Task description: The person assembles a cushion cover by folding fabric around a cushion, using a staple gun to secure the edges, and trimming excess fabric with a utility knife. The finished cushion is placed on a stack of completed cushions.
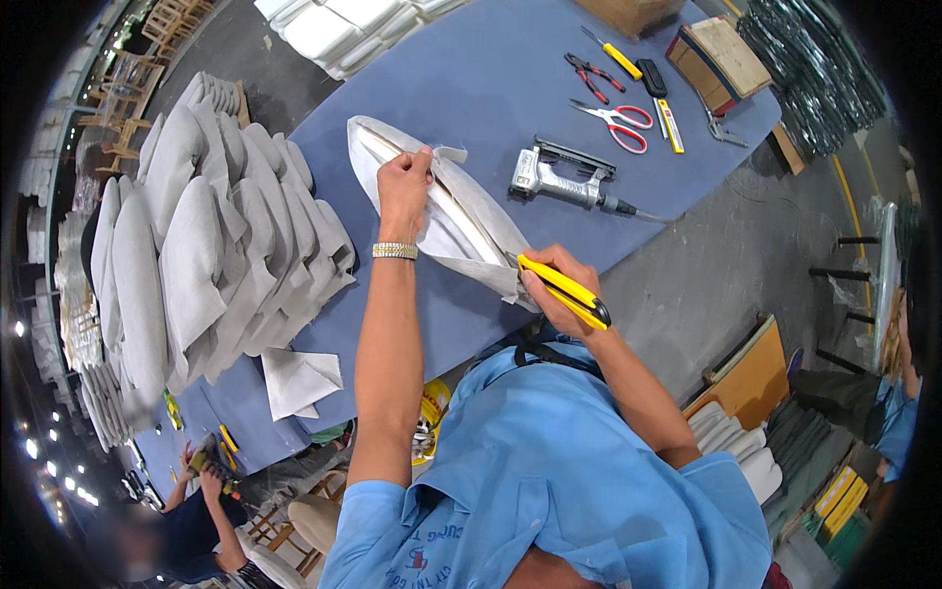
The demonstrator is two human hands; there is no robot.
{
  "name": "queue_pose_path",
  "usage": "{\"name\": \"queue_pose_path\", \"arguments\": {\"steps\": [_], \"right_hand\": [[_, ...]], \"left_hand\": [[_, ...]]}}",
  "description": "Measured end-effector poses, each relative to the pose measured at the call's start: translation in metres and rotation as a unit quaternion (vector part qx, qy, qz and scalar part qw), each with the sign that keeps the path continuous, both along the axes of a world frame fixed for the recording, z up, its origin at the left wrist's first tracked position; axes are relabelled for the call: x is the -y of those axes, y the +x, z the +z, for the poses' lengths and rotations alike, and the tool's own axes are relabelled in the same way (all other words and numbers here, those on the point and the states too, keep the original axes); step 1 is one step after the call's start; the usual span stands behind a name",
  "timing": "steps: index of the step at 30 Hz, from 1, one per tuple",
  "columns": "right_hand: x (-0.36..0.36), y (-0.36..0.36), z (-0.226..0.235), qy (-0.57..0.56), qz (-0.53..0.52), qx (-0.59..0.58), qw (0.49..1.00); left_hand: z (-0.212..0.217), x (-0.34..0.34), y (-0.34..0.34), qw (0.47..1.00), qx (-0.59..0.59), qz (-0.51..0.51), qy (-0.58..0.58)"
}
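A grey fabric-covered cushion (461, 221) lies on the blue worktable (491, 69), its loose fabric flaps pulled apart along the middle. My left hand (404, 187) pinches the fabric edge near the cushion's far end; a beaded band sits on that wrist. My right hand (554, 280) grips a yellow and black utility knife (567, 291) at the cushion's near end, the blade end against the fabric.
A silver staple gun (561, 177) lies beside the cushion. Red-handled scissors (618, 120), pliers (587, 75), cutters and a box (718, 57) sit at the far end. Stacked grey cushions (211, 236) fill the left side. Another person (196, 510) works at lower left.
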State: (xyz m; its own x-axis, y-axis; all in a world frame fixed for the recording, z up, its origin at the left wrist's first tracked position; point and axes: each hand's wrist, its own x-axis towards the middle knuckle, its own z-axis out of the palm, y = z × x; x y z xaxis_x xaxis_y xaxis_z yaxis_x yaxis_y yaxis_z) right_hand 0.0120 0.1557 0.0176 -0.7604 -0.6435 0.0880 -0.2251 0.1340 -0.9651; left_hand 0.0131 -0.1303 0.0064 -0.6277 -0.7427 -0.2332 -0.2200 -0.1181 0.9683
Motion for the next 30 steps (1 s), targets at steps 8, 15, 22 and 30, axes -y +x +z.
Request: {"name": "queue_pose_path", "arguments": {"steps": [8, 15, 22, 30], "right_hand": [[-0.029, 0.023, 0.004, 0.019, -0.047, -0.039, 0.998], [-0.036, 0.024, 0.012, 0.047, -0.058, -0.04, 0.996], [-0.037, -0.028, 0.021, -0.082, -0.066, 0.0, 0.994], [-0.052, -0.256, -0.094, 0.269, 0.011, -0.189, 0.944]], "left_hand": [[0.003, -0.005, -0.014, 0.999, -0.009, 0.025, 0.018], [-0.003, 0.0, -0.026, 0.997, -0.019, 0.046, 0.054], [-0.012, -0.011, -0.001, 0.994, -0.056, 0.092, -0.015], [-0.063, -0.003, 0.061, 0.978, -0.068, 0.188, 0.058]]}}
